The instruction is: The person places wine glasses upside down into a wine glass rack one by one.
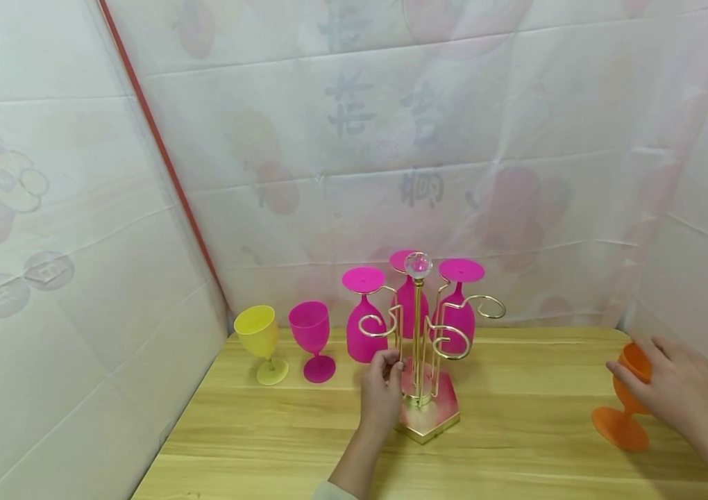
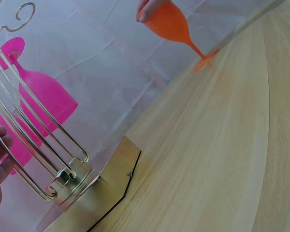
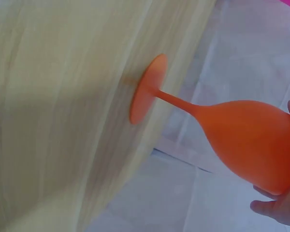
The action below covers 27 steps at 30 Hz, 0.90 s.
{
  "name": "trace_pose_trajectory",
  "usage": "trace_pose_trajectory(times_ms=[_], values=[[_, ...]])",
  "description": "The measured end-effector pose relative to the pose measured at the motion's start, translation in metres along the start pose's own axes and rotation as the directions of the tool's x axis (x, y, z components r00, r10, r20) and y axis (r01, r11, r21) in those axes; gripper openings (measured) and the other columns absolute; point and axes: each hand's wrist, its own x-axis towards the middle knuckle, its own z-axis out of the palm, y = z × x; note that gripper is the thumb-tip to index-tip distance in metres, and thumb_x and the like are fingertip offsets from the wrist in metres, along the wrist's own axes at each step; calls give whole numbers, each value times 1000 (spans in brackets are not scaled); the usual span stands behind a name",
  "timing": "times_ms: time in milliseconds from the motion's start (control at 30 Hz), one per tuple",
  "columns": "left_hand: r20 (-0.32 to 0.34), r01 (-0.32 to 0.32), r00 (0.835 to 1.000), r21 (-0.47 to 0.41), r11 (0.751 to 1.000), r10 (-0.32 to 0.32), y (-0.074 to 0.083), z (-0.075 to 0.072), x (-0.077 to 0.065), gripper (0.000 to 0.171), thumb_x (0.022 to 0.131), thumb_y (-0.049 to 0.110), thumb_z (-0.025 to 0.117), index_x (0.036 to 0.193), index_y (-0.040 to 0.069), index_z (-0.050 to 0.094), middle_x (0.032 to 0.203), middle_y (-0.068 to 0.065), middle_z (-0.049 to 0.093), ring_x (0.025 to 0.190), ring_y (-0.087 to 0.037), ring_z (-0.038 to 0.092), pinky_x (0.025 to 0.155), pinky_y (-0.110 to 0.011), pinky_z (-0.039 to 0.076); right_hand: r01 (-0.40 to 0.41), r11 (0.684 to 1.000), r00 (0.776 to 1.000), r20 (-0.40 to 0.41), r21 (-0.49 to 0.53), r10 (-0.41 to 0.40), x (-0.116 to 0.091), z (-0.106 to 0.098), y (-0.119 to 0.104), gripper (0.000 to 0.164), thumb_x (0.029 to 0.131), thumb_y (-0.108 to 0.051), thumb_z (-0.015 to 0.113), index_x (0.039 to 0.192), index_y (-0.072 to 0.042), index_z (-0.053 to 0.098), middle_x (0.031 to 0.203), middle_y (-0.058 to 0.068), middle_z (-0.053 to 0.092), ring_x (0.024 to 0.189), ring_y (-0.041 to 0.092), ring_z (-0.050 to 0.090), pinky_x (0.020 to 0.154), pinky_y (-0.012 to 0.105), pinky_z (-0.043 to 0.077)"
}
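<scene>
Three magenta goblets (image 1: 364, 333) hang upside down by their feet around the back and sides of a gold wire rack (image 1: 417, 326), which stands upright on a wooden table (image 1: 254, 444). A clear faceted ball (image 1: 418, 265) caps its central post, and curled wire arms (image 1: 452, 356) reach out toward the front. Low on the rack's left side, the left hand (image 1: 381, 399) grips one of the upright wires between thumb and bent fingers, just above the angular gold base (image 1: 432, 421). Well apart, near the table's right edge, the right hand (image 1: 681, 389) grasps an orange goblet (image 1: 620, 428) by its bowl, thumb on one side and fingers on the other. That goblet is foot down; whether its foot touches the wood, I cannot tell. Left of the rack, a yellow goblet (image 1: 260, 335) and an upright magenta goblet (image 1: 312, 333) stand near each other. Pale printed sheeting (image 1: 354, 208) rises behind the table.
</scene>
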Motion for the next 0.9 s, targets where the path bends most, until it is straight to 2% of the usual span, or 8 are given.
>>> trace_pose_trajectory(times_ms=[67, 133, 367, 500, 633, 733, 833, 900], values=[[-2, -2, 1000, 0, 1000, 2, -1, 0, 0, 13, 98, 4, 57, 108, 11, 61, 97, 1, 69, 91, -11, 68, 82, -28, 58, -11, 1000, 1000, -6, 26, 11, 1, 2, 0, 83, 92, -63, 53, 140, 2, 40, 123, 36, 47, 107, 53, 45, 90, 69, 37], [-3, -11, 1000, -1, 1000, 11, -2, 0, 1, 14, 97, 3, 57, 108, 10, 61, 97, 0, 69, 90, -10, 67, 82, -27, 58, -83, 990, 996, -13, 114, 85, 3, 2, -3, 80, 93, -57, 57, 142, 3, 36, 121, 38, 45, 107, 54, 43, 91, 69, 35], [3, -50, 999, 5, 999, 50, -3, 0, 1, 13, 97, 4, 57, 108, 10, 61, 96, -1, 69, 89, -11, 68, 81, -24, 57, -100, 987, 995, -1, 129, 101, 3, 4, -4, 77, 94, -55, 55, 136, 7, 41, 120, 41, 45, 106, 57, 43, 92, 66, 34], [2, -72, 997, 0, 997, 72, -4, 0, 2, 12, 97, 4, 57, 108, 8, 61, 97, -7, 69, 90, -22, 69, 80, -25, 57, -119, 986, 993, 29, 119, 117, 3, 5, -3, 78, 95, -58, 52, 135, 8, 41, 122, 41, 44, 109, 57, 41, 95, 66, 31], [2, -78, 997, -3, 997, 78, -4, -1, 2, 15, 97, 4, 57, 111, 0, 60, 99, -12, 69, 93, -31, 68, 79, -25, 57, -132, 985, 991, 41, 113, 128, 4, 4, -4, 78, 95, -58, 51, 133, 9, 42, 121, 42, 43, 109, 56, 40, 97, 65, 30], [3, -49, 999, 3, 999, 49, -3, -1, 2, 15, 97, 5, 58, 112, 1, 60, 98, -6, 69, 92, -23, 68, 78, -24, 57, -136, 984, 990, 40, 116, 132, 3, 3, -5, 77, 95, -57, 52, 133, 9, 42, 121, 42, 44, 109, 56, 40, 97, 65, 30], [0, -22, 1000, 8, 1000, 22, -2, -1, 1, 14, 97, 5, 58, 110, 7, 61, 97, 0, 69, 90, -13, 67, 78, -24, 57, -138, 981, 990, 50, 133, 133, 2, 1, -6, 77, 95, -57, 52, 134, 9, 41, 121, 43, 43, 109, 57, 39, 96, 67, 29], [-5, -9, 1000, 6, 1000, 9, -1, 0, 1, 13, 97, 5, 58, 109, 10, 62, 96, 0, 68, 89, -11, 67, 77, -24, 57, -142, 979, 989, 56, 148, 135, 1, 0, -6, 77, 96, -56, 51, 135, 9, 39, 121, 43, 42, 108, 58, 38, 95, 68, 30]])
